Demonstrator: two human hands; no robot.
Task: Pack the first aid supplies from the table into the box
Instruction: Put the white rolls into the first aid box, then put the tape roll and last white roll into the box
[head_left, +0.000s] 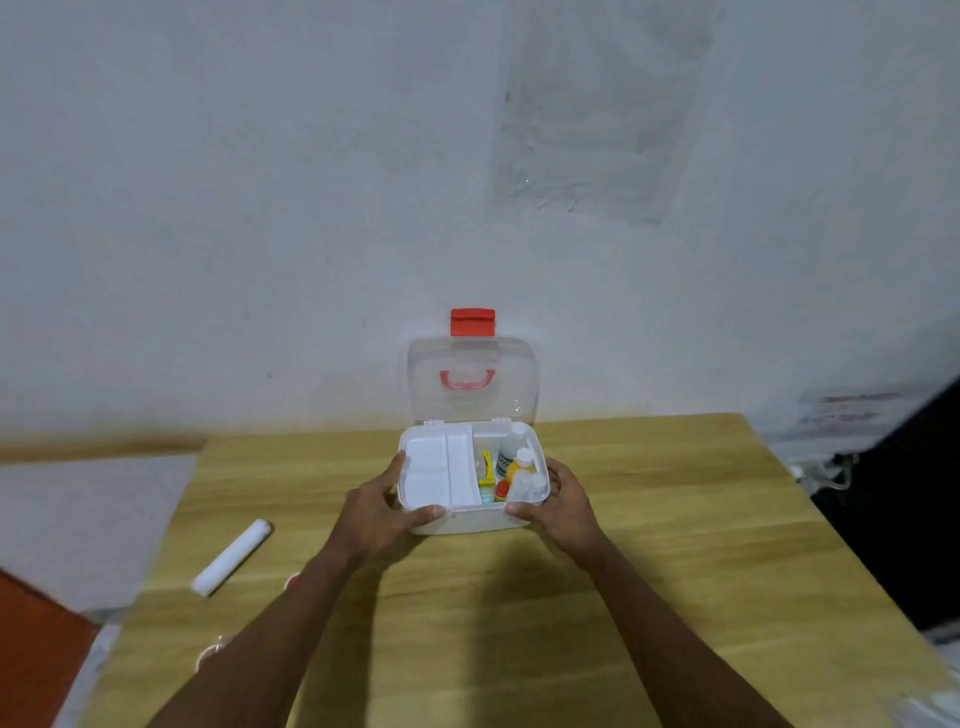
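A white first aid box (467, 521) stands open at the far middle of the wooden table (675, 545). Its clear lid (470, 379), with a red latch and red handle, stands upright against the wall. A white tray (436, 470) fills the box's left half. The right half holds several small bottles (514, 457) and a yellow item. My left hand (382, 514) grips the box's front left corner, and my right hand (558, 504) grips its front right corner. A white roll (231, 557) lies on the table to the left.
Small red-and-white items (293, 579) (210, 652) show beside my left forearm, partly hidden. A pale wall rises right behind the table. The table's left edge borders grey and red flooring; dark objects sit off the right edge.
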